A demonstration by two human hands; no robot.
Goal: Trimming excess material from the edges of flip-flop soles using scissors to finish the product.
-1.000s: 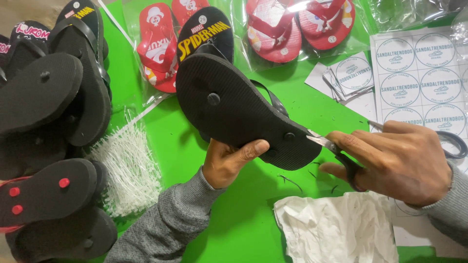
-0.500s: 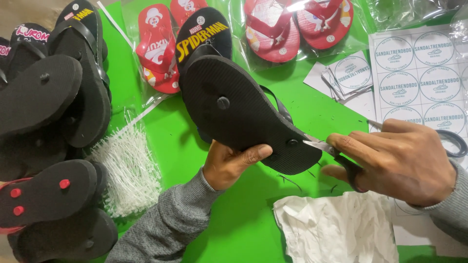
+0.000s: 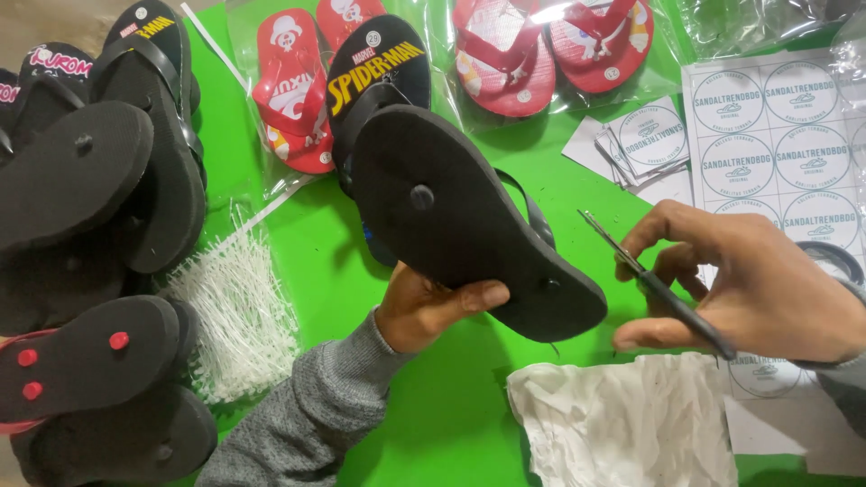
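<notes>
My left hand (image 3: 424, 308) grips a black flip-flop (image 3: 460, 216) by its edge, sole side up, tilted above the green table (image 3: 451, 424). A second black flip-flop with yellow lettering (image 3: 374, 68) shows just behind it. My right hand (image 3: 749, 289) holds small scissors (image 3: 649, 280), blades pointing up-left, a short way to the right of the sandal's heel and not touching it.
A pile of black flip-flops (image 3: 81, 225) fills the left side, one with red plugs (image 3: 81, 361). A heap of white plastic ties (image 3: 239, 316) lies beside it. Bagged red sandals (image 3: 550, 45) and round sticker sheets (image 3: 776, 135) lie at the back and right. A white cloth (image 3: 622, 424) is in front.
The scissors have pulled away to the right from the sandal's heel, where their tips were before. The sandal has stayed in my left hand, shifted slightly.
</notes>
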